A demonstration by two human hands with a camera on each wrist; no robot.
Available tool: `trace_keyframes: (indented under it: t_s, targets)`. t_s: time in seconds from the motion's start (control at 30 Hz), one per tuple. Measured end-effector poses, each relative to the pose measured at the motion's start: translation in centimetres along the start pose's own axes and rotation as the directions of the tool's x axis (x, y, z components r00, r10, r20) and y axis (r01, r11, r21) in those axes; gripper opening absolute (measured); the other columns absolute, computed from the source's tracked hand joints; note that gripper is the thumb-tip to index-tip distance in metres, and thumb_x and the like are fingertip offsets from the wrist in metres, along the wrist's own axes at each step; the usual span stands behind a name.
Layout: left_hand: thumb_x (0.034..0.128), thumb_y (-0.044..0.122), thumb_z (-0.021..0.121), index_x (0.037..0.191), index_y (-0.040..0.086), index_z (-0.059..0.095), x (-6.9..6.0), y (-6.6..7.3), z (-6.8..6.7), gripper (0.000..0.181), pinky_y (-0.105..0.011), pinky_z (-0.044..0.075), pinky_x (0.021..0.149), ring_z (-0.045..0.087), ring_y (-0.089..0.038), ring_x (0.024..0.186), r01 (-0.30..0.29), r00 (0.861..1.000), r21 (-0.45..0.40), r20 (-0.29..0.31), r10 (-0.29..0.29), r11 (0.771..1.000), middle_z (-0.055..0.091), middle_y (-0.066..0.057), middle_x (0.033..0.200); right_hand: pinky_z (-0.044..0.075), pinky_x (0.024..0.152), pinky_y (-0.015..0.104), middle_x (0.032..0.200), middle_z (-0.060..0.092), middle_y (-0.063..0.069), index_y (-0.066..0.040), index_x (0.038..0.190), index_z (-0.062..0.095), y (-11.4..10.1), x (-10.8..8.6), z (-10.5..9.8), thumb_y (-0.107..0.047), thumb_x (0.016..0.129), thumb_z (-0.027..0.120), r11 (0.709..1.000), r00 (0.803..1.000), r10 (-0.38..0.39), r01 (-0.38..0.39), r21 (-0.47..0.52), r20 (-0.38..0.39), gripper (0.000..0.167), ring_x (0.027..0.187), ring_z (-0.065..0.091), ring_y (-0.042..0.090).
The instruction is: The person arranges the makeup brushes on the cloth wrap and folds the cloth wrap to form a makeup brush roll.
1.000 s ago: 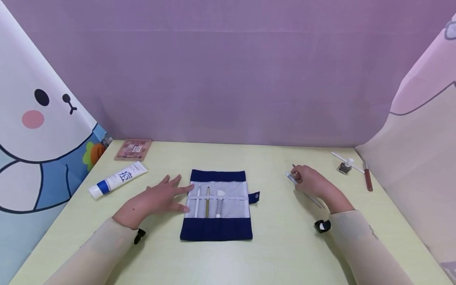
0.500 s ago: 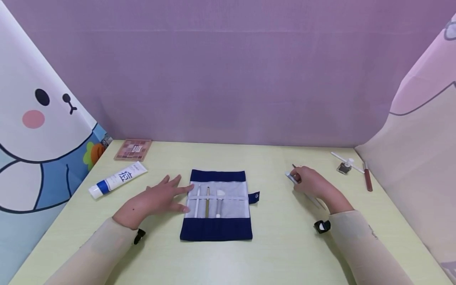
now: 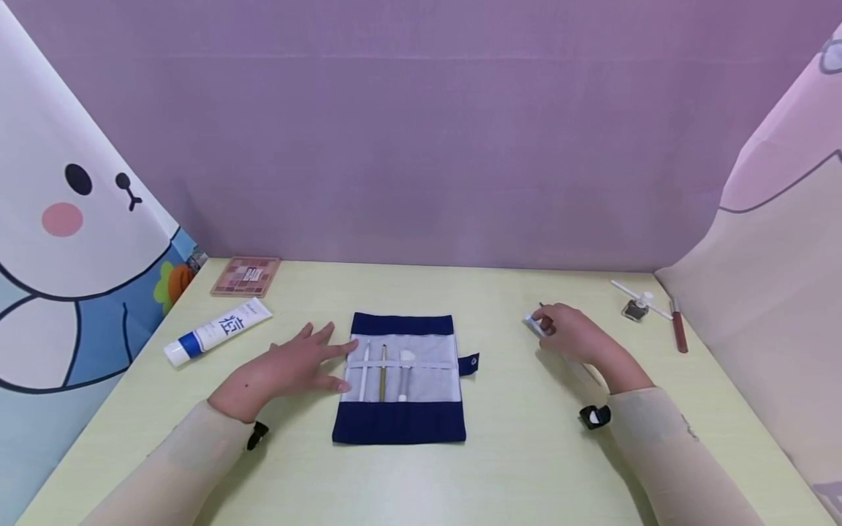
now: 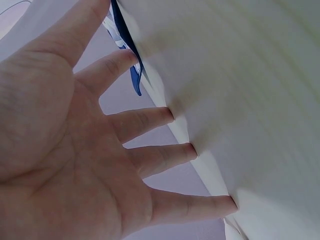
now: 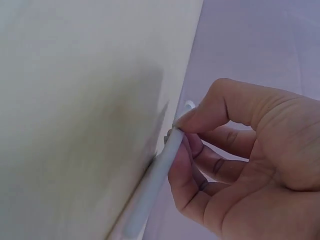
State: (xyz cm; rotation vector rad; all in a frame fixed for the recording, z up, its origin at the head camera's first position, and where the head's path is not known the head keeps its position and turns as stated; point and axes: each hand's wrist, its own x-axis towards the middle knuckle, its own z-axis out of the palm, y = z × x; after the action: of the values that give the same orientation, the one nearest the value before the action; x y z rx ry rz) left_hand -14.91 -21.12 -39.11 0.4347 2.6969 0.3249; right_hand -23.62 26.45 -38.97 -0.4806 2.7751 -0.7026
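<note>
A navy and grey fabric pouch (image 3: 398, 424) lies unfolded on the table, a white pencil (image 3: 365, 376), a gold pencil (image 3: 383, 380) and a white-capped tool (image 3: 404, 380) under its strap. My left hand (image 3: 296, 369) spreads its fingers at the pouch's left edge, thumb and index fingertip on it; the left wrist view shows the straight fingers (image 4: 145, 160). To the right of the pouch, my right hand (image 3: 572, 336) pinches a pale slim stick (image 5: 155, 180) between thumb and fingers, seen close up in the right wrist view. A thin dark tip (image 3: 541, 305) shows beside these fingers.
A white and blue tube (image 3: 220, 330) and a pink palette (image 3: 246, 277) lie at the left. At the right are a small glass bottle (image 3: 635, 310), a white stick (image 3: 621, 288) behind it and a brown-handled tool (image 3: 680, 332). A purple cloth hangs behind the table.
My right hand has shifted slightly left, and the pale stick's upper end has moved a little left with it. My left hand and the pouch stay as they were.
</note>
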Motion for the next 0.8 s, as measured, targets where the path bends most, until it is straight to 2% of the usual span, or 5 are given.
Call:
trace_keyframes:
  t_s: [0.23,0.37,0.5,0.63,0.8]
  targets:
    - [0.0937,0.061,0.073,0.165,0.030,0.043,0.1,-0.1,0.2,0.084,-0.099,0.025,0.101,0.014,-0.067,0.158,-0.001,1.000,-0.008,-0.002,0.001,1.000,0.020,-0.031,0.176,0.056,0.082,0.033,0.118,0.070,0.022,0.006,0.141,0.060,-1.1,0.2,-0.6,-0.003,0.094,0.070,0.992,0.999,-0.037,0.037,0.117,-0.002,0.048,0.101,0.068,0.026]
    - [0.0933,0.062,0.073,0.165,0.031,0.043,0.1,-0.2,0.3,0.084,-0.099,0.025,0.100,0.014,-0.067,0.158,-0.004,1.000,-0.006,-0.007,0.004,1.000,0.020,-0.031,0.176,0.054,0.081,0.029,0.119,0.067,0.021,0.003,0.141,0.060,-2.1,0.6,-0.8,-0.002,0.095,0.067,0.967,0.997,-0.083,0.081,0.242,-0.005,0.047,0.100,0.064,0.022]
    - [0.0934,0.062,0.073,0.165,0.031,0.042,0.1,-0.2,0.3,0.084,-0.098,0.024,0.102,0.014,-0.066,0.159,0.003,1.000,-0.007,-0.006,-0.003,1.000,0.020,-0.030,0.176,0.056,0.081,0.025,0.119,0.064,0.019,0.002,0.140,0.059,-3.5,1.3,-0.9,0.002,0.093,0.064,0.916,0.991,-0.134,0.134,0.378,-0.026,0.048,0.099,0.063,0.019]
    - [0.0938,0.062,0.072,0.165,0.031,0.042,0.1,-0.2,0.2,0.084,-0.098,0.024,0.103,0.014,-0.066,0.159,0.004,1.000,-0.002,-0.002,-0.004,1.000,0.019,-0.030,0.176,0.060,0.086,0.023,0.122,0.060,0.020,0.006,0.142,0.053,-5.1,2.0,-1.0,0.005,0.093,0.062,0.840,0.983,-0.184,0.171,0.514,-0.027,0.050,0.101,0.063,0.015]
    - [0.0936,0.062,0.072,0.165,0.032,0.042,0.1,-0.3,0.4,0.084,-0.098,0.025,0.102,0.014,-0.066,0.159,0.004,1.000,0.005,-0.004,-0.004,1.000,0.020,-0.030,0.176,0.062,0.089,0.025,0.121,0.057,0.014,0.006,0.141,0.047,-7.2,3.0,-0.6,0.005,0.094,0.064,0.769,0.977,-0.212,0.185,0.612,-0.029,0.050,0.102,0.064,0.015]
